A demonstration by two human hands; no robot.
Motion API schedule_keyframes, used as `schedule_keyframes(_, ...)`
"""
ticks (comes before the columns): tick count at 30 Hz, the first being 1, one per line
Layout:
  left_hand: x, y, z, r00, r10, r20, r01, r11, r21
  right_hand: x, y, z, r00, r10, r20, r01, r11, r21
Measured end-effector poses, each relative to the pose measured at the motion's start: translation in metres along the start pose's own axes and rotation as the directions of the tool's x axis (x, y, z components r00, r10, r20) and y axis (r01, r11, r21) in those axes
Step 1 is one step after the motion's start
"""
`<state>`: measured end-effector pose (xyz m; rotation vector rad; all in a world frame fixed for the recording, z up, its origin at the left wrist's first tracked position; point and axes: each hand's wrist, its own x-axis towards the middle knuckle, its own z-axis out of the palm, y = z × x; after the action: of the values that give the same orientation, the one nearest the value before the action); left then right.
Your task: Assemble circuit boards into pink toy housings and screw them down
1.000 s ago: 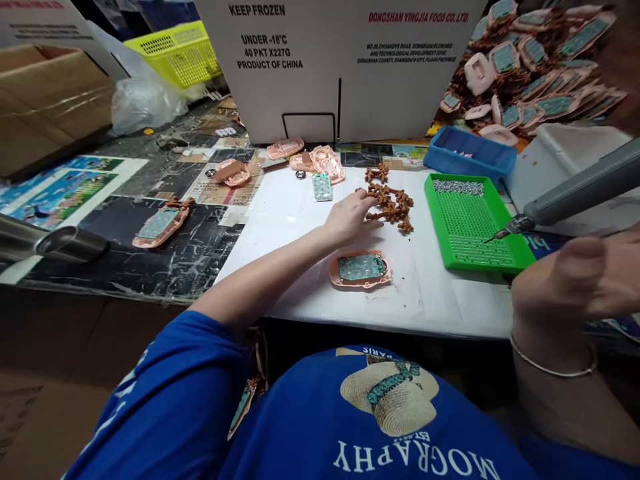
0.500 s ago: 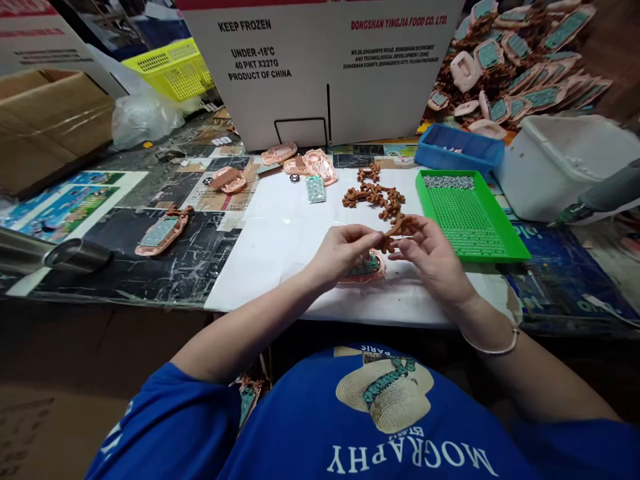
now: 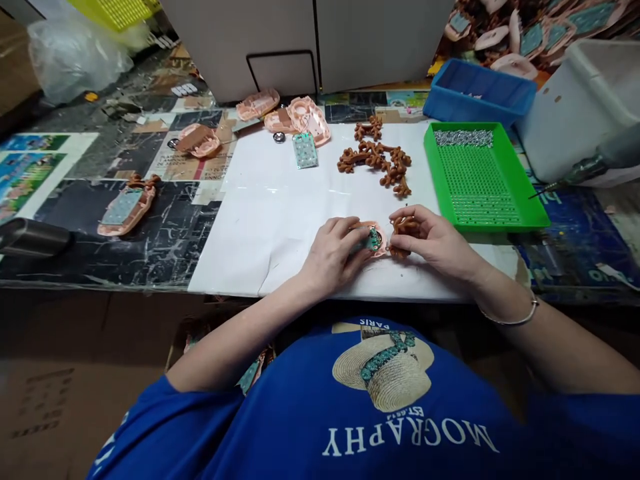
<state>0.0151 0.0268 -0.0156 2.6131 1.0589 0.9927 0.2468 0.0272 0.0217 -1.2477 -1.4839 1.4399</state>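
My left hand [image 3: 336,257] is wrapped over a pink shell [image 3: 381,249] with a green circuit board inside, low on the white sheet [image 3: 260,220]. Just right of the shell, my right hand [image 3: 435,243] pinches a brown branched piece [image 3: 403,235] between thumb and fingers, its end beside the shell's edge. More brown branched pieces [image 3: 375,157] lie behind the hands. A green circuit board with pale keys [image 3: 305,151] rests further back, near open pink shells [image 3: 309,119]. Much of the held shell is hidden by my left hand.
To the right are a green tray [image 3: 480,180] of small screws, a blue bin [image 3: 480,93], a white tub [image 3: 580,113] and a power screwdriver [image 3: 595,163]. A large box [image 3: 380,47] stands behind. At left are a shell with antlers [image 3: 127,205] and a metal cylinder [image 3: 35,238].
My left hand has let go of the brown piece and moved down onto the pink shell. My right hand still holds the brown piece, now lowered beside the shell. The view has tilted downward.
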Motion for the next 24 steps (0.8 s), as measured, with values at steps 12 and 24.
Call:
schedule_keyframes(12, 0.0, -0.002, 0.0, 0.998, 0.053, -0.023, -0.053, 0.998, -0.03, 0.004, -0.001, 0.005, 0.995, -0.095, -0.007, 0.091, 0.967, -0.238)
schedule_keyframes(24, 0.003, -0.003, -0.002, 0.999, 0.042, 0.01, -0.042, 0.997, -0.057, 0.013, 0.003, 0.0, 0.99, -0.137, -0.02, 0.124, 0.943, -0.308)
